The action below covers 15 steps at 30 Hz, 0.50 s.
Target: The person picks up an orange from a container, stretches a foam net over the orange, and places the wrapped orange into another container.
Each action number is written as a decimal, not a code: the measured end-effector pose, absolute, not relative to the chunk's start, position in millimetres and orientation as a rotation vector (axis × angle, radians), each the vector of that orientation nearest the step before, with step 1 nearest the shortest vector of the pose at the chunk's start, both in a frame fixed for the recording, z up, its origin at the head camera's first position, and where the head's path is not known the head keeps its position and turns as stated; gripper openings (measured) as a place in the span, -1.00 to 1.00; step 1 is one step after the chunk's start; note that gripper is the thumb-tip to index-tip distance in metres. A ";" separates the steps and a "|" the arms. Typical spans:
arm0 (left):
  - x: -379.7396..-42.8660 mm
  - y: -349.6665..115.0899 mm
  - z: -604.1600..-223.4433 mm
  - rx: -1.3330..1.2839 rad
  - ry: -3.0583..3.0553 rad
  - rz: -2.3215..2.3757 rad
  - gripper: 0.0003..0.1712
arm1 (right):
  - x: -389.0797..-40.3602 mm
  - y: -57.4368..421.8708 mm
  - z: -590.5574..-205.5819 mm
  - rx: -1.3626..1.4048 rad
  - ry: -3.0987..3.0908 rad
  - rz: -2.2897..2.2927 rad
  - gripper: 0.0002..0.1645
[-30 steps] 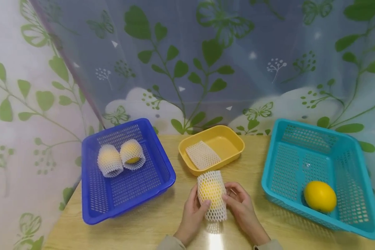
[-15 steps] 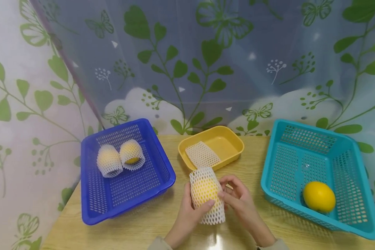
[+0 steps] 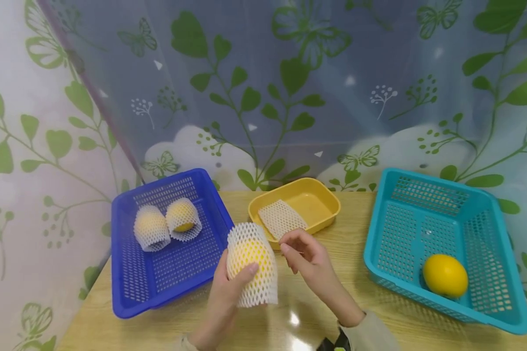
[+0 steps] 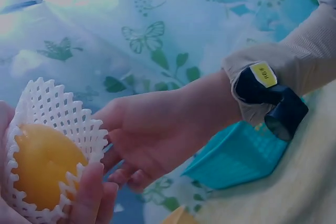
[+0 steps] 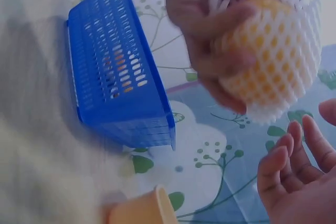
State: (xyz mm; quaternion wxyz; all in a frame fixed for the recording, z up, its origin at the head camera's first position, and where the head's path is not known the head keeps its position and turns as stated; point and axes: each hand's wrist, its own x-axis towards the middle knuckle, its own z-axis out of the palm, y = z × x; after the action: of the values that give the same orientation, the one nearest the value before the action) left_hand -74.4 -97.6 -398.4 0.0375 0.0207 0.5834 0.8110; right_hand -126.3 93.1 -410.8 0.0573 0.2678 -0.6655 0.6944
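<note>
left hand (image 3: 225, 288) curled round netted fruit (image 3: 248, 251) (one end bare) | fruit held above tabletop (image 3: 349, 268), between blue basket (image 3: 189, 263) and right hand (image 3: 309, 258) | right hand relaxed, fingers loosely bent

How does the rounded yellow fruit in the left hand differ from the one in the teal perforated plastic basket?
The held rounded yellow fruit sits in a white foam net sleeve; the bare rounded yellow fruit has none. The held one is gripped by the left hand; the bare one lies in the teal perforated plastic basket. Both are yellow and rounded.
</note>
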 end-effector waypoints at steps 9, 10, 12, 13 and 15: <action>-77.1 -152.3 -380.0 -0.020 1.998 2.457 -0.45 | -157.5 64.7 -397.7 0.936 -2.161 1.316 -0.89; -77.3 -158.4 -378.4 -0.046 2.053 2.433 -0.47 | -160.7 61.5 -397.2 0.952 -2.162 1.244 -0.89; -78.4 -170.6 -375.3 -0.107 2.154 2.376 -0.48 | -166.5 54.9 -396.4 0.973 -2.171 1.118 -0.89; -79.7 -177.4 -374.0 -0.138 2.223 2.317 -0.46 | -170.1 51.3 -397.4 0.978 -2.176 1.058 -0.88; -83.6 -191.7 -371.9 -0.171 2.380 2.148 -0.38 | -176.5 44.4 -399.2 0.984 -2.205 0.952 -0.86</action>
State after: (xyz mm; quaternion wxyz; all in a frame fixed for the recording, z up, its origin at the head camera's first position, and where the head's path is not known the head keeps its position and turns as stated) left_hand -83.6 -191.7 -371.9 -0.0347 -0.0533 0.7408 0.6687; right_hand -176.5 44.4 -399.2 0.2695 0.3651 -0.8181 0.3532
